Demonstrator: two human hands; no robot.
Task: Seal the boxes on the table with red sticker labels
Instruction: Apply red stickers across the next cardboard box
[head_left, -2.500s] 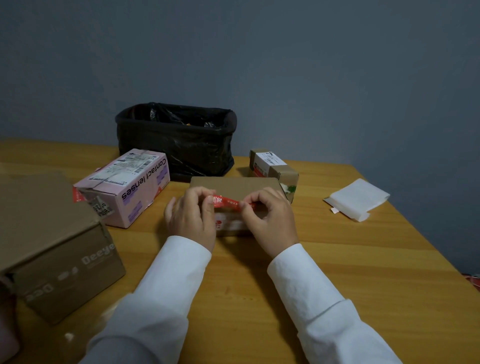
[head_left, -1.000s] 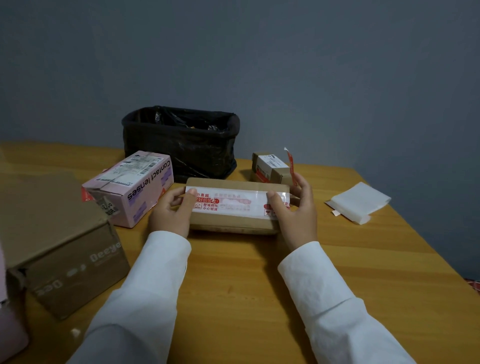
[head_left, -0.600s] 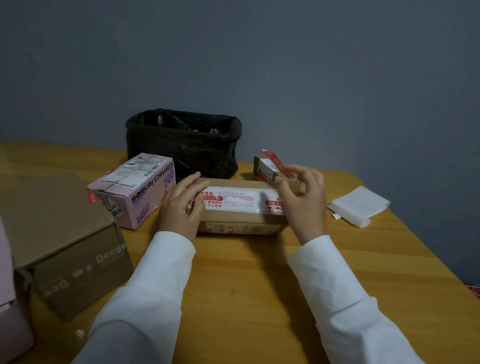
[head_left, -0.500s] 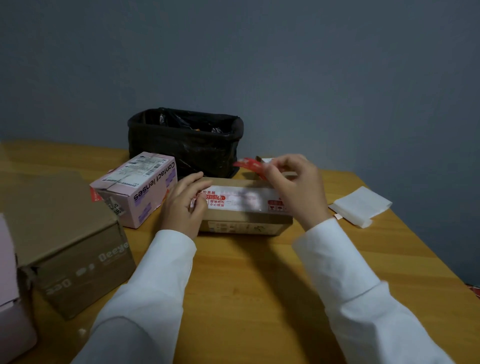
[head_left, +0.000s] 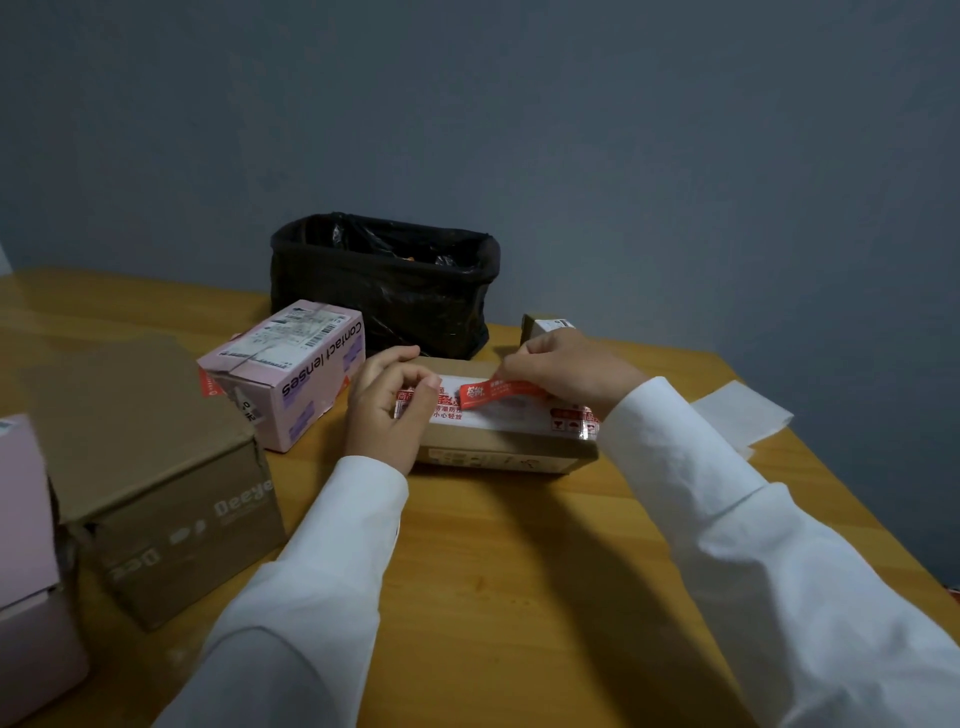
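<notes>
My left hand (head_left: 390, 400) rests curled on the left end of the brown box (head_left: 506, 451), holding nothing; my right hand (head_left: 563, 370) pinches 1 red sticker label (head_left: 493, 391) above the box's white-taped top, mid-table (head_left: 519, 545).

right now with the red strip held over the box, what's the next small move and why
Probably lower the red sticker flat onto the brown box and press it down. The right hand pinches one end with the strip hanging just above the taped top, while the left hand rests on the box's left end, steadying it.
</notes>
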